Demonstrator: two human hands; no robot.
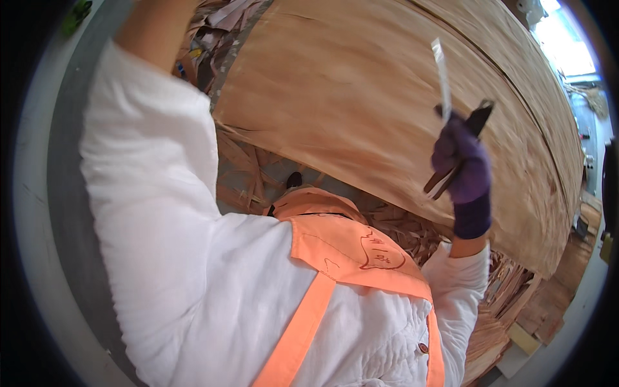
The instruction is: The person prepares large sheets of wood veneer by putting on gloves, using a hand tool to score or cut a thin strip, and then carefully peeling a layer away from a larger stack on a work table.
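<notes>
My right hand (pixel 463 158), in a purple knitted glove, is closed and raised over a large brown wood veneer sheet (pixel 335 97). It grips a dark, narrow tool (pixel 478 119) that sticks out above and below the fist; its exact kind is blurred. A thin whitish, shiny strip (pixel 441 74) stands up from the same fist by the fingers. My left arm (pixel 151 32), in a white sleeve pushed up the forearm, reaches to the upper left, and its hand is beyond the picture's edge.
Veneer scraps (pixel 248 171) lie on the floor below the sheet's near edge, and more offcuts (pixel 219 19) are heaped at the far left. A long dark seam (pixel 496 58) crosses the veneer. A grey band (pixel 71 193) runs along the left; a bright window (pixel 570 45) is at the upper right.
</notes>
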